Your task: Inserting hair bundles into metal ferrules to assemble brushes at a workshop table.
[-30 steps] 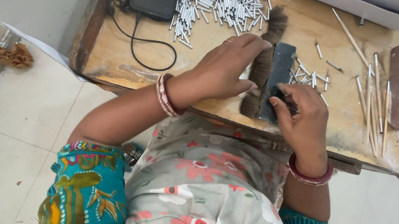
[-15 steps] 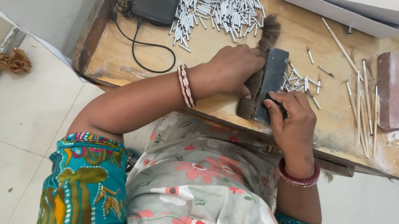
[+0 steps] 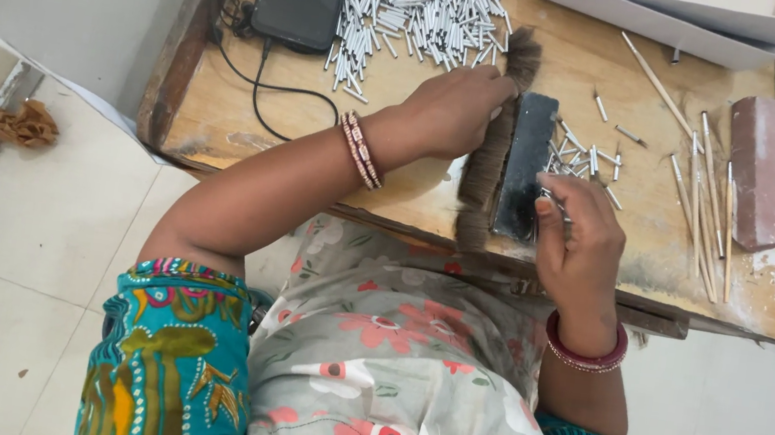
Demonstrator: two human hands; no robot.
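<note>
Hands at the dark block [image 3: 524, 166]
Left hand [image 3: 453, 111] presses brown hair [image 3: 484, 176] beside it; right hand [image 3: 581, 240] fingers pinch a small metal tube [image 3: 556, 203].

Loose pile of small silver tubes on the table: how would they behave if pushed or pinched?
The silver tubes look thin and round, so probably light and apt to roll or scatter. Loosely heaped, they would likely shift rather than move together. Their smooth metallic look suggests they may slip from fingertips.

Worn wood table [image 3: 220, 113]; shiny metal tubes [image 3: 418, 0]; coarse hair bundle [image 3: 487, 171].
</note>
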